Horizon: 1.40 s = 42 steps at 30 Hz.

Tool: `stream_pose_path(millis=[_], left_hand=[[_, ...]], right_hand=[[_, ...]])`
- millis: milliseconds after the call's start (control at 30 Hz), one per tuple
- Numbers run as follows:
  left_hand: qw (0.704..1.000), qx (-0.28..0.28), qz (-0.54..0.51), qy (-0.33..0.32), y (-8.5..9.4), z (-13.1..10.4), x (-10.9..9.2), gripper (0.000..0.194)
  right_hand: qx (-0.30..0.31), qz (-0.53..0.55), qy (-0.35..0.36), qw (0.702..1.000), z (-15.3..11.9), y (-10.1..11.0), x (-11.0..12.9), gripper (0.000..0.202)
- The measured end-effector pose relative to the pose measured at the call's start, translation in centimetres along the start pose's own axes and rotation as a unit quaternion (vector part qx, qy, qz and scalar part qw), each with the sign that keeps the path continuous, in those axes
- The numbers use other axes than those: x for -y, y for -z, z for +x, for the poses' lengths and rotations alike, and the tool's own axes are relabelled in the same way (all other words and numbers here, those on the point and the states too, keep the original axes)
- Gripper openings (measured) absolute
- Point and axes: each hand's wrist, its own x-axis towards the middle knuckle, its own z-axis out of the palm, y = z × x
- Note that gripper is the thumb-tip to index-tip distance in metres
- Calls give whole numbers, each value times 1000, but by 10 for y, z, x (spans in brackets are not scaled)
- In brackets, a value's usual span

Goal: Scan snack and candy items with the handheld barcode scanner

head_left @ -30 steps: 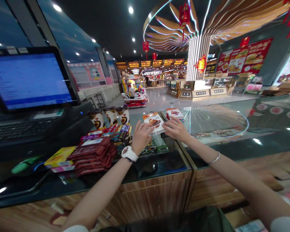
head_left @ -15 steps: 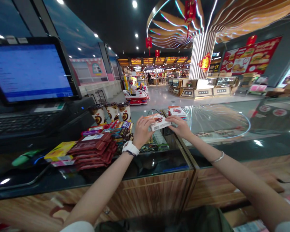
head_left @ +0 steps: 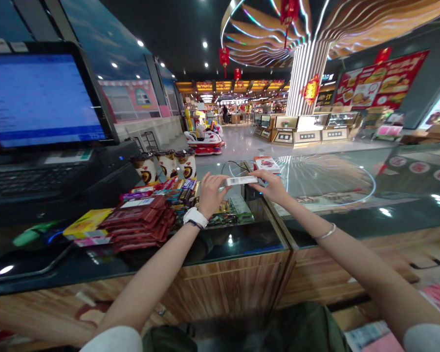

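Note:
A small white box (head_left: 242,180) with a barcode on its edge hangs above the glass counter, seen nearly edge-on. My left hand (head_left: 211,193) grips its left end, a white watch on the wrist. At the right end, the fingers of my right hand (head_left: 270,187) are closed on the same box. Just behind my right hand, a white and red box (head_left: 267,165) lies on the counter. Several colourful snack packs (head_left: 181,191) and a stack of dark red packets (head_left: 137,222) sit left of my left hand.
Three patterned cups (head_left: 166,164) stand behind the snacks. A monitor (head_left: 44,100) and keyboard (head_left: 33,178) take up the left side, with a yellow box (head_left: 88,222) and a green object (head_left: 34,233) in front. The wood-fronted counter's glass top (head_left: 326,178) extends right.
The held box has tilted, so its printed top no longer shows and its barcoded edge faces me. Both hands remain on it. The view has shifted slightly.

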Motion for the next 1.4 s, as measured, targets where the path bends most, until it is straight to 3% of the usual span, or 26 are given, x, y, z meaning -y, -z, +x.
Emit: stream_pose_path(millis=[167,267,500,700,1000,1267,1400], left_hand=[[1000,6,0,11,-3,-1,4,13],[1000,-4,5,17,-5,-2,9,13],[999,-21,21,35,-2,0,16,15],[998,-37,31,42,2,2,15,18],[997,-37,44,50,4,3,17,17],[997,-41,41,53,2,3,19,18],[996,-44,42,60,2,3,20,19]], right_hand=[[26,1,-19,999,0,-1,-1,26],[57,6,-21,998,1,8,-10,32],[196,-62,-57,977,-10,41,-70,67],[292,22,-63,954,-18,20,-98,81],[323,61,-62,942,-13,1,-104,68],[294,65,2,954,-12,4,-79,53],[240,84,-20,967,-11,9,-67,45]])
